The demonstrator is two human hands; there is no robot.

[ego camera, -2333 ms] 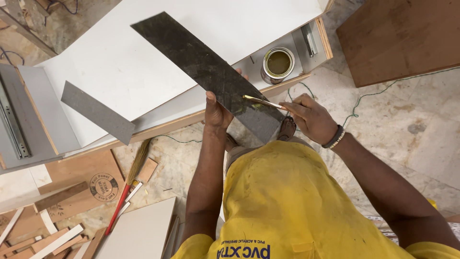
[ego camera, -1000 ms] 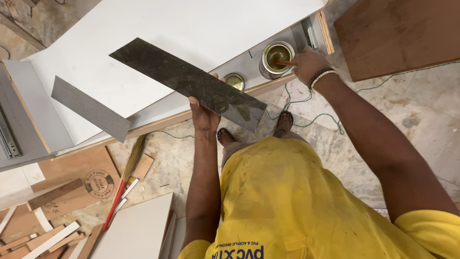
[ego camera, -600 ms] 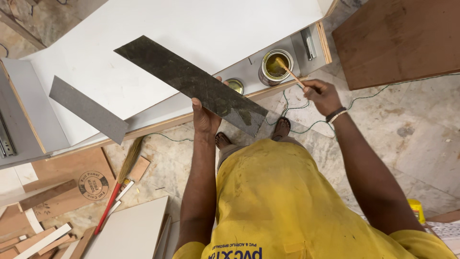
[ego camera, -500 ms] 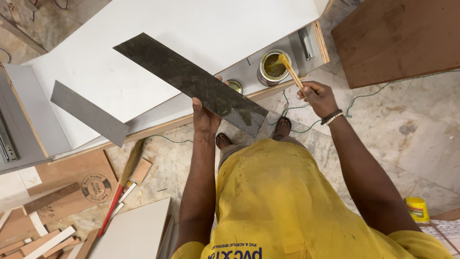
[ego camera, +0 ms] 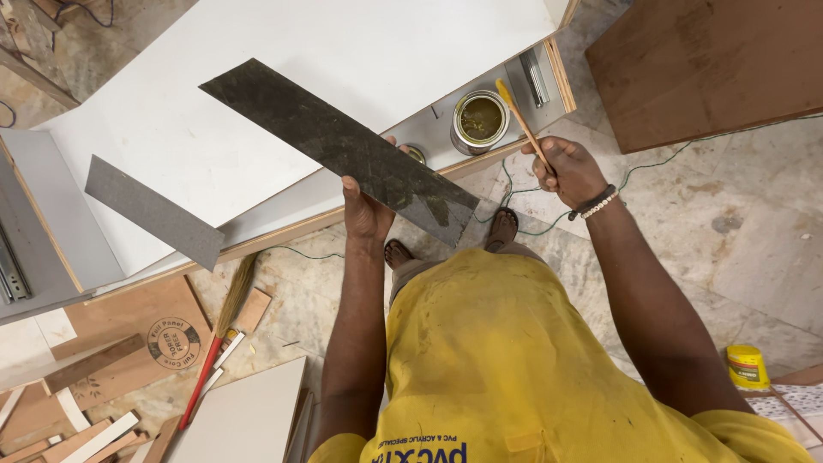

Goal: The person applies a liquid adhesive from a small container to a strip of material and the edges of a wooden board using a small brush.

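The left hand [ego camera: 367,210] grips the near end of a long dark laminate strip [ego camera: 339,147], fingers clamped around its edge from below, so the strip juts out in the air, tilted over the big white board [ego camera: 257,51] that serves as the counter. The right hand [ego camera: 570,170] has its fingers closed on the handle of a thin brush [ego camera: 521,124], whose yellow, glue-laden tip hangs just beside the rim of an open round tin [ego camera: 480,120]; the tin stands on a grey ledge at the board's near edge and holds a murky yellowish adhesive. The brush tip is apart from the strip and not touching it. Near the held end the strip shows a glossier, wetter-looking patch, while the rest of its dark face looks dull and dry, so by my reading only a small part is coated and most of its length is left to spread. A second grey strip [ego camera: 154,212] lies flat on the board to the left, with no sheen that I can make out. On the stone floor below lie a small broom [ego camera: 225,321], wood offcuts [ego camera: 77,420] and a yellow-capped bottle [ego camera: 746,367].
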